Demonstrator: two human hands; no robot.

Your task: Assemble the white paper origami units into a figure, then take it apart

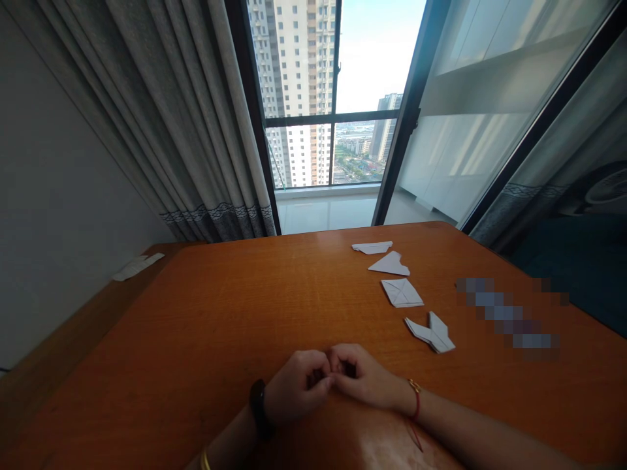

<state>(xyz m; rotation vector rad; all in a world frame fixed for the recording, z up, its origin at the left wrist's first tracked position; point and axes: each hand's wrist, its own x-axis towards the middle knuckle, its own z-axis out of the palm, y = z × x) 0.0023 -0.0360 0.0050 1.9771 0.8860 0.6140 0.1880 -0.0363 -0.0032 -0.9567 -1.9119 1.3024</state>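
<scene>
My left hand, with a black band at its wrist, rests at the near middle of the wooden table. My right hand, wearing a red and gold bracelet, meets it at the fingertips. Both hands have curled fingers, and anything between them is too small or hidden to make out. Nearest to my right hand is a folded white paper with pointed arms. Beyond it lie a creased square paper, a triangular folded paper and a narrow folded paper.
A blurred, pixelated patch covers something on the table's right side. A white paper strip lies at the far left edge by the wall. Behind the table are a grey curtain and a window.
</scene>
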